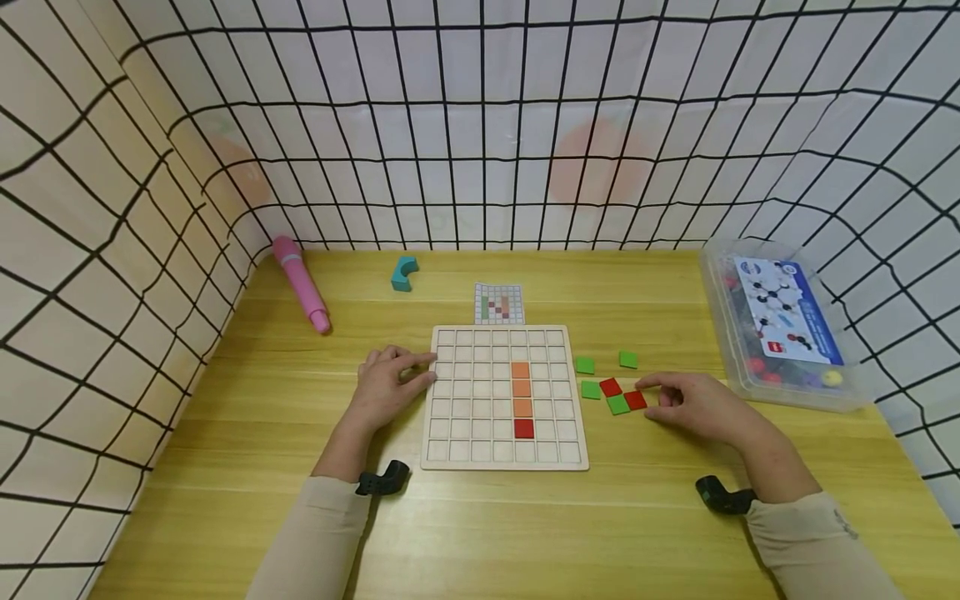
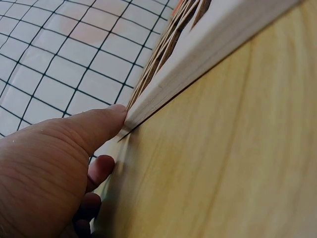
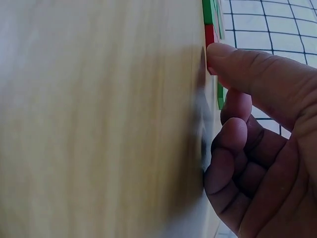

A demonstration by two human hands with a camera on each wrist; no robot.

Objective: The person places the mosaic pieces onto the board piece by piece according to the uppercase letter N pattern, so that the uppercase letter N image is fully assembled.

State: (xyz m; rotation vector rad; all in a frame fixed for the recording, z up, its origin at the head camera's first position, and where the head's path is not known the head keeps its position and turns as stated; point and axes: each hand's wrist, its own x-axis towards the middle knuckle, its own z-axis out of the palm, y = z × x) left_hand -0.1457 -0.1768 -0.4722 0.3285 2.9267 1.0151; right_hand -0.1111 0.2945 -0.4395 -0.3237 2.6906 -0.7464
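A pale wooden grid board (image 1: 480, 398) lies flat in the middle of the table. In one of its columns sit three orange tiles (image 1: 521, 388), with a red tile (image 1: 523, 428) directly below them. My left hand (image 1: 388, 387) rests at the board's left side, thumb and forefinger touching the edge; the left wrist view shows the thumb (image 2: 106, 119) against the board's corner. Right of the board, my right hand (image 1: 693, 404) pinches a loose red tile (image 1: 635, 401) between thumb and forefinger, its other fingers curled. Another red tile (image 1: 611, 387) and several green tiles (image 1: 618, 405) lie beside it.
A small printed pattern card (image 1: 498, 304) lies behind the board. Farther back are a teal curved block (image 1: 403, 273) and a pink marker-like stick (image 1: 302, 283). A clear plastic box (image 1: 783, 321) stands at the right. Black netting over white sheeting surrounds the table.
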